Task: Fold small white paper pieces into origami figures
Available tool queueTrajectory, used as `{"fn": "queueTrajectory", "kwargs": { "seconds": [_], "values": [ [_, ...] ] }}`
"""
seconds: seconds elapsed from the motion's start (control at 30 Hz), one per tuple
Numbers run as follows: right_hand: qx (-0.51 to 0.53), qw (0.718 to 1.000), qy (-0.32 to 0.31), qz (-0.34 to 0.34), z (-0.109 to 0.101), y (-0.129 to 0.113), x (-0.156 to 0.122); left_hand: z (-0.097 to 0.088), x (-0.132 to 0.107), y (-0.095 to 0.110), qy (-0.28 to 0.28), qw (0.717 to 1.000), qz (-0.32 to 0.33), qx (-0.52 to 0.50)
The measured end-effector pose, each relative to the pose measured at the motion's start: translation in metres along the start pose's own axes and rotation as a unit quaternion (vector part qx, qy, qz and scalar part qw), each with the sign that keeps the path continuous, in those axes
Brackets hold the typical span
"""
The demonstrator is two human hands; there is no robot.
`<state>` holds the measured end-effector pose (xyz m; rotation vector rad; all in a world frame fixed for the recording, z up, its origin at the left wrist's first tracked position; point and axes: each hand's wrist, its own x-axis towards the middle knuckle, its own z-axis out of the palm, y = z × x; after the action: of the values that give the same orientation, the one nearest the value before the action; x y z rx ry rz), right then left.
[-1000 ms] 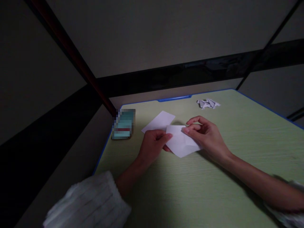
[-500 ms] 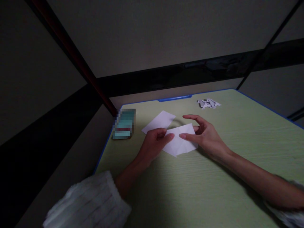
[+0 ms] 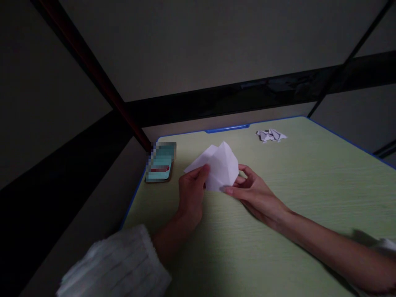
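Observation:
A creased white sheet of paper is held up between my two hands, above the tabletop. My left hand pinches its left edge, thumb on the near face. At the lower right corner my right hand grips the same sheet, thumb in front and fingers behind. Farther back on the table lies a second white piece of paper, partly covered by the held sheet and my left hand.
The pale green table has a blue rim and a blue strip at its far edge. A phone with a blurred screen lies at the left. Small folded paper pieces sit at the back right. Panelled walls stand behind.
The held paper has turned, with one corner now pointing up. My left hand has shifted slightly left, and my right hand has moved left and down to its lower corner.

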<state>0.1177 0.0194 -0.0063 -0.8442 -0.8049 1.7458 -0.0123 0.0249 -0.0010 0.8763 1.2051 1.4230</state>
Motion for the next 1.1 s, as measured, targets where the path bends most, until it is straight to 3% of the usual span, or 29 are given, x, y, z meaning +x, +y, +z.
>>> {"fn": "queueTrajectory", "kwargs": {
  "seconds": [0.13,0.33,0.83,1.1],
  "values": [
    [-0.015,0.999,0.032,-0.008,0.0015,0.0011,-0.0016,0.0052,-0.0060,-0.0027,0.003,0.997,-0.038,-0.063],
    [-0.012,0.995,0.087,-0.046,-0.0034,-0.0061,0.0032,0.0074,-0.0096,-0.0055,-0.044,0.994,-0.055,-0.088],
    [-0.091,0.994,0.044,-0.042,-0.0054,-0.0021,0.0041,0.0024,-0.0020,-0.0050,0.014,0.995,0.079,0.055],
    [-0.089,0.992,0.041,-0.077,-0.0072,-0.0019,0.0051,0.0061,-0.0062,-0.0011,-0.044,0.996,0.057,0.055]
  ]
}}
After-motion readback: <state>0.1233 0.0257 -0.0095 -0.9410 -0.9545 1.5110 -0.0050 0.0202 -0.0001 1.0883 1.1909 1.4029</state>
